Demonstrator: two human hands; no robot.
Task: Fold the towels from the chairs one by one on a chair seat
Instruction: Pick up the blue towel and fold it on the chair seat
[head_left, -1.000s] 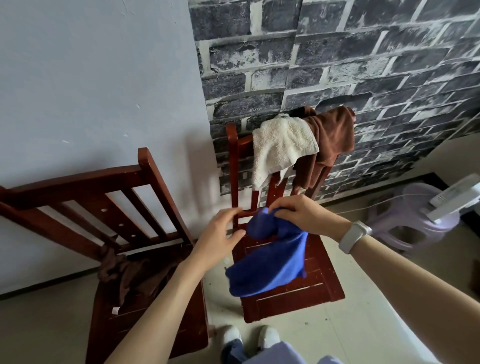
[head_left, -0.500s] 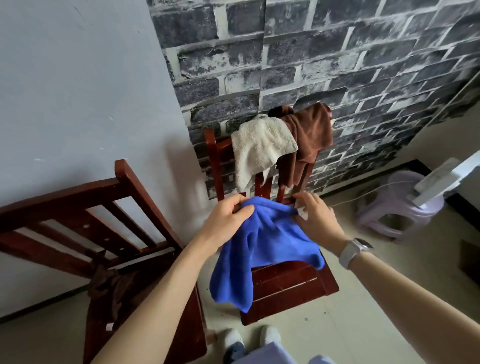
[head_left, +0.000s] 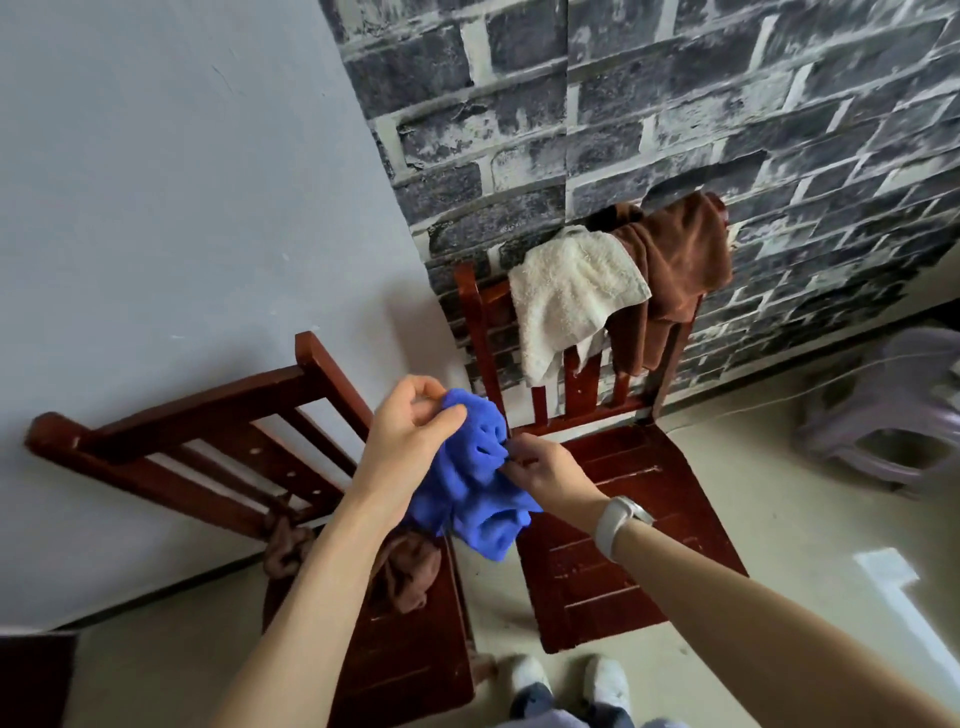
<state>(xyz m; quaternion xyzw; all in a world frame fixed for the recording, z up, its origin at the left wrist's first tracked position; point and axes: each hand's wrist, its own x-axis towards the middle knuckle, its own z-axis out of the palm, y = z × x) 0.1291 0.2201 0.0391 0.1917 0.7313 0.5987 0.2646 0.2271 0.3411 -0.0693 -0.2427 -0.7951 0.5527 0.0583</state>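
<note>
Two hands on one towel: your left hand pinches the top edge of the blue towel between thumb and curled fingers, and your right hand pinches the bunched cloth at its right side, fingers curled in. The towel is up in the air, crumpled, hanging between the two grips with its lower fold drooping over the gap between the two chairs; it touches neither seat as far as you can see. Right chair stands against the brick-pattern wall, seat bare wood. Over its backrest hang a white towel and a brown towel, the white one lapping partly over the brown (brown sits to the right, reaching the top of the right post). Left chair is angled toward the plain grey wall; a second brown cloth lies crumpled at the back of its seat, partly hidden behind your left forearm, with a knotted bit showing at the base of the backrest slats. You have a white watch on the right wrist. A pale purple plastic stool sits on the floor at far right, well apart from both chairs. Your white shoes show at bottom edge, just in front of the chairs.
</note>
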